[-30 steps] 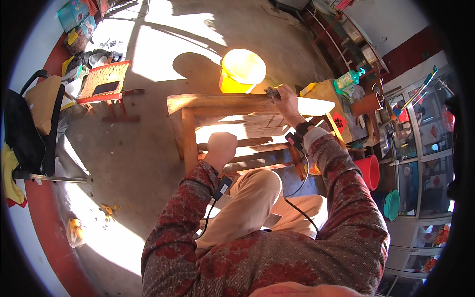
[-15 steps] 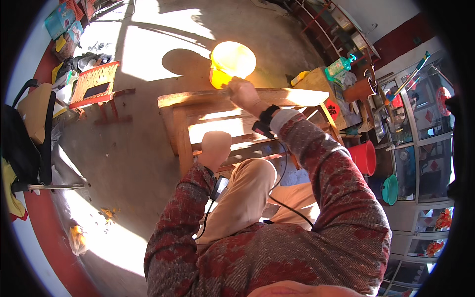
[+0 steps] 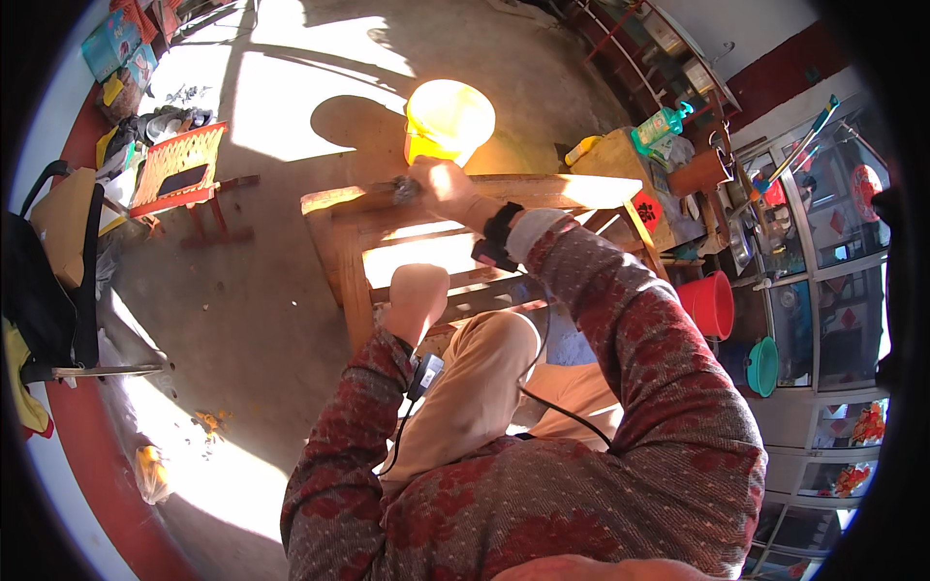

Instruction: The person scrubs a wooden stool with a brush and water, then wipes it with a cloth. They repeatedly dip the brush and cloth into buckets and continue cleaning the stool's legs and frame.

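Note:
A wooden frame [image 3: 354,283] with slats stands in front of my knees, its long top rail [image 3: 542,188] running across the view. My right hand [image 3: 444,188] is closed around a grey, fuzzy wad like steel wool [image 3: 408,191] and presses it against that rail, left of its middle. Lower down, my left hand [image 3: 418,295] is closed beside the frame's left leg; strong light and the turn of the hand hide its fingers and anything inside them. Just beyond the rail sits a yellow bucket [image 3: 449,118], brightly lit.
A red bucket [image 3: 707,304] and a green basin [image 3: 762,366] are at the right. A green pump bottle [image 3: 662,128] stands on a small table [image 3: 612,167]. A low woven chair [image 3: 179,167] stands at the left. Cables hang from both my wrists.
My right hand has slid left along the top rail, and the grey wad now shows more plainly. My left hand has barely moved.

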Motion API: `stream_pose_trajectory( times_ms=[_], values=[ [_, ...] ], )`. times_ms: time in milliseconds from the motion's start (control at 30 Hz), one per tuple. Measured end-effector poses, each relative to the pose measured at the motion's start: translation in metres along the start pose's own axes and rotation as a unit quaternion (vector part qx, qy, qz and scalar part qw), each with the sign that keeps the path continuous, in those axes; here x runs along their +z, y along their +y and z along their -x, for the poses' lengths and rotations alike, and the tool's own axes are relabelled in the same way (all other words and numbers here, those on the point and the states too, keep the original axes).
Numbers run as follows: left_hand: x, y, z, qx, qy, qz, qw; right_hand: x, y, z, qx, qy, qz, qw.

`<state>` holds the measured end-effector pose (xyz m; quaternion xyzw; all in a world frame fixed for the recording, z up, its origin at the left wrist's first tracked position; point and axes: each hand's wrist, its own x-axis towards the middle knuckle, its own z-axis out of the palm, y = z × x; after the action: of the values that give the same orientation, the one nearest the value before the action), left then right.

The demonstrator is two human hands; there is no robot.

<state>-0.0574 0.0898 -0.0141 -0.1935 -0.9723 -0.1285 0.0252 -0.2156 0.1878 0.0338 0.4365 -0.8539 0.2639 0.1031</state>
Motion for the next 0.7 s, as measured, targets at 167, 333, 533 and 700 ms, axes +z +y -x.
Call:
stream_pose_trajectory(
  times_ms=[167, 333, 533, 700],
  values=[
    [0.002, 0.003, 0.008, 0.0, 0.064, 0.04, 0.997, -0.04, 0.032, 0.043, 0.163, -0.018, 0.034, 0.986],
    [-0.006, 0.003, 0.001, -0.008, -0.018, 0.033, 0.999, 0.032, -0.011, -0.021, -0.045, 0.055, -0.005, 0.997],
    [-0.003, 0.003, 0.006, 0.001, 0.02, 0.033, 0.999, -0.023, 0.016, 0.025, 0.011, -0.014, 0.0, 1.0],
    [0.001, 0.003, 0.006, -0.01, -0.002, 0.046, 0.999, -0.013, 0.01, 0.019, 0.078, -0.003, 0.034, 0.996]
  ],
)
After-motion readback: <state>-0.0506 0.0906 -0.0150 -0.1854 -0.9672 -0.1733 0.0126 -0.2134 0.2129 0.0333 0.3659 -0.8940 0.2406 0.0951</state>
